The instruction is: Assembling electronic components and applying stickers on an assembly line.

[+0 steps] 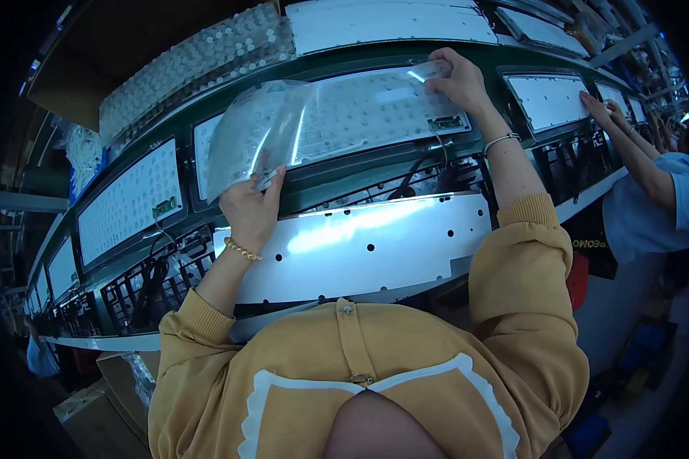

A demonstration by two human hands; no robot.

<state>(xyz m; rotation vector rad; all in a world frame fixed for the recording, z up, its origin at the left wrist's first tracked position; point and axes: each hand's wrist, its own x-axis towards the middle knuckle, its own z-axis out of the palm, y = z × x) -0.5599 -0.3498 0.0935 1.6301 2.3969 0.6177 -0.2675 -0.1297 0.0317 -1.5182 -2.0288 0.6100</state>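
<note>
Clear plastic sheet (283, 126), floppy and shiny, is stretched between both hands over a white dotted panel (360, 115) on the green line. Only the head view here, so going through that one. Left hand (251, 208) is pinching the sheet's lower left corner between thumb and fingers, with a bead bracelet (242, 250) on the wrist just below it. Right hand (459, 80) grips the sheet's upper right edge, fingers curled over it, and a thin bangle (501, 141) sits on that wrist. The sheet bulges up toward the left hand and lies flatter toward the right one. Just below the right hand there's a small green circuit board (445, 122) with a black cable (417, 172) running down from it. Nearer the body, below both hands, lies a long metal plate (360, 245) with small holes. Off to the far right, another person's hand (595, 107) rests on a neighbouring white panel (551, 99).
</note>
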